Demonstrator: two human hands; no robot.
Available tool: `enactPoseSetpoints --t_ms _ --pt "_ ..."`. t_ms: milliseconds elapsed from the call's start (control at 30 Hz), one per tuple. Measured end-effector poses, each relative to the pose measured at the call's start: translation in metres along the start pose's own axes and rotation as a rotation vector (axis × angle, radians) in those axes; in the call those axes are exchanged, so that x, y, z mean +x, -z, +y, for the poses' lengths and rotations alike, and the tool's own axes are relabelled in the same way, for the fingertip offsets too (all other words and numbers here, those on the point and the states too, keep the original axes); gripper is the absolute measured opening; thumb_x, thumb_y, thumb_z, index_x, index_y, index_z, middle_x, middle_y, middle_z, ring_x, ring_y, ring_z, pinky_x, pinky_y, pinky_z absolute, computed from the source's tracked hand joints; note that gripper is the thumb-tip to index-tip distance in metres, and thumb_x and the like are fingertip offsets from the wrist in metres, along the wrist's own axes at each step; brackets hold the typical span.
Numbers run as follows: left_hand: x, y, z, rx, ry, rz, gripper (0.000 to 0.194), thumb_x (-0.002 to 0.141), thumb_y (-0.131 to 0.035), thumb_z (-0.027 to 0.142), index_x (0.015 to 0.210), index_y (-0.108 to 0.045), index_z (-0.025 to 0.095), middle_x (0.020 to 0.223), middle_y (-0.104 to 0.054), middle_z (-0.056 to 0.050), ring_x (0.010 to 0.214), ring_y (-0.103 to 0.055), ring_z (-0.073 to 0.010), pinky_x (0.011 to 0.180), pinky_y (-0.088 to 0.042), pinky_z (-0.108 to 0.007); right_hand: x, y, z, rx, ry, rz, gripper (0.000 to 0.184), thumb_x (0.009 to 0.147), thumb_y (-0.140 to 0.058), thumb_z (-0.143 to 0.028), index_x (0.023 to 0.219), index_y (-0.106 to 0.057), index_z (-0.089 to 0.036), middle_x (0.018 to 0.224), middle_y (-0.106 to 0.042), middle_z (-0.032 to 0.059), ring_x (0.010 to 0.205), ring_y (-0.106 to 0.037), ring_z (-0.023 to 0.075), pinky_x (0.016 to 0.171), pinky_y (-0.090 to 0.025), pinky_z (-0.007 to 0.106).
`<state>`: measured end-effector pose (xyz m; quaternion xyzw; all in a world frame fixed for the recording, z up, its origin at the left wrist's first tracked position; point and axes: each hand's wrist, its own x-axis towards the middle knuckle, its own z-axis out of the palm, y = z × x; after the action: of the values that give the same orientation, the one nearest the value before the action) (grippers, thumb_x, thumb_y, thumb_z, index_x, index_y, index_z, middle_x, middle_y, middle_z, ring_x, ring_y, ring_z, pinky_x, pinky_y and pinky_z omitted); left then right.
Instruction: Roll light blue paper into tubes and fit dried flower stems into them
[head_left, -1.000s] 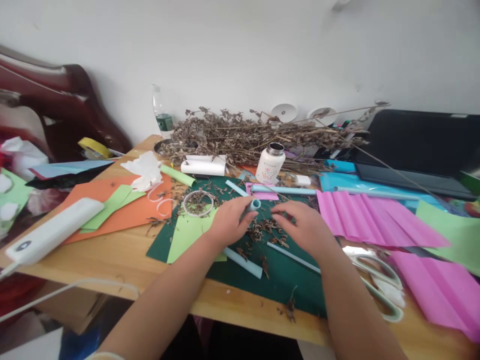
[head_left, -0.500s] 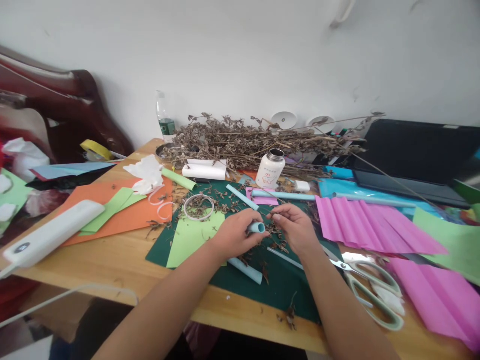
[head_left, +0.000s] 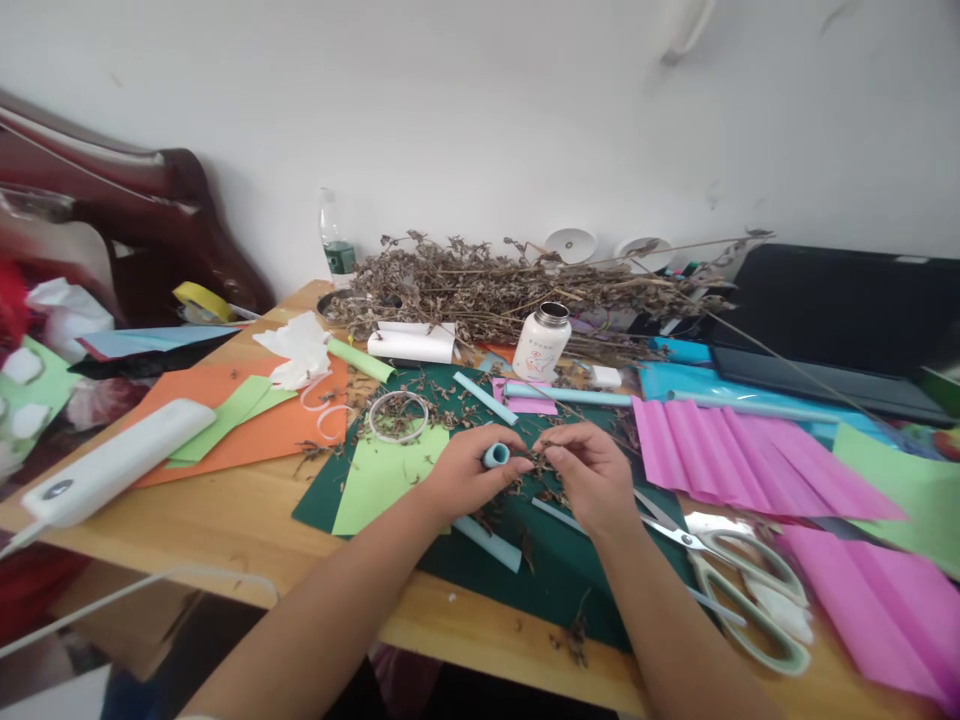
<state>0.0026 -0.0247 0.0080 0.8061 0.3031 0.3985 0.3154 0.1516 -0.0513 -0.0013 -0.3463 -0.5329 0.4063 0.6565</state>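
My left hand (head_left: 474,468) is wrapped round a light-blue paper tube (head_left: 496,456), its open end facing me. Close beside it, my right hand (head_left: 589,470) pinches a thin dried plant stem (head_left: 551,448); the fingertips of both hands nearly meet, and I cannot tell whether the left fingers also touch the stem. Below them lies a dark green mat (head_left: 525,590) strewn with dry leaf bits. Another blue paper tube (head_left: 487,545) rests under my left wrist, and a narrow blue tube (head_left: 484,397) lies just beyond my hands.
Large scissors (head_left: 705,545) lie right of my right forearm, near pleated pink paper (head_left: 735,455). A white bottle (head_left: 541,343) without a lid stands before a heap of dried plants (head_left: 480,285). A laptop (head_left: 832,330) sits at right, a white glue gun-like device (head_left: 120,460) at left.
My right hand has moved left, bringing its fingertips up to my left hand. The held tube has shifted slightly left and tipped. The view has turned a little.
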Motion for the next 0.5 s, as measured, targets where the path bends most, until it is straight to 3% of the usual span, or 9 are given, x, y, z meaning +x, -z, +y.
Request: enactPoseSetpoints --t_ms 133,333,500 --pt "0.0003 -0.0007 0.0042 -0.041 0.033 0.091 0.013 0.075 -0.049 0.027 0.071 -0.057 0.017 0.069 -0.062 -0.002 0.064 -0.055 -0.0115 0.061 -0.042 -0.021 -0.0007 0.0031 0.0042 -0.115 -0.056 0.023 0.007 0.066 -0.063 -0.019 0.07 -0.06 -0.023 0.068 -0.061 -0.0022 0.061 -0.056 0.0096 0.055 -0.045 0.021" --pt "0.0003 0.0029 0.0067 0.086 0.035 0.028 0.013 0.074 -0.046 0.022 0.064 -0.054 0.017 0.064 -0.059 0.0 0.061 -0.053 -0.011 0.06 -0.041 -0.022 -0.0001 0.0033 0.0029 -0.283 -0.142 0.018 0.008 0.066 -0.061 -0.027 0.07 -0.06 -0.021 0.065 -0.058 0.0001 0.055 -0.05 0.0106 0.05 -0.042 0.023" --pt "0.0011 0.0076 0.0074 0.171 0.031 0.024 0.01 0.071 -0.046 0.018 0.063 -0.052 0.017 0.063 -0.058 0.0 0.061 -0.051 -0.0113 0.059 -0.04 -0.022 0.0026 0.0072 -0.0001 -0.344 -0.237 -0.073 0.007 0.066 -0.06 -0.026 0.069 -0.058 -0.02 0.058 -0.053 -0.0015 0.052 -0.046 0.0097 0.046 -0.038 0.022"
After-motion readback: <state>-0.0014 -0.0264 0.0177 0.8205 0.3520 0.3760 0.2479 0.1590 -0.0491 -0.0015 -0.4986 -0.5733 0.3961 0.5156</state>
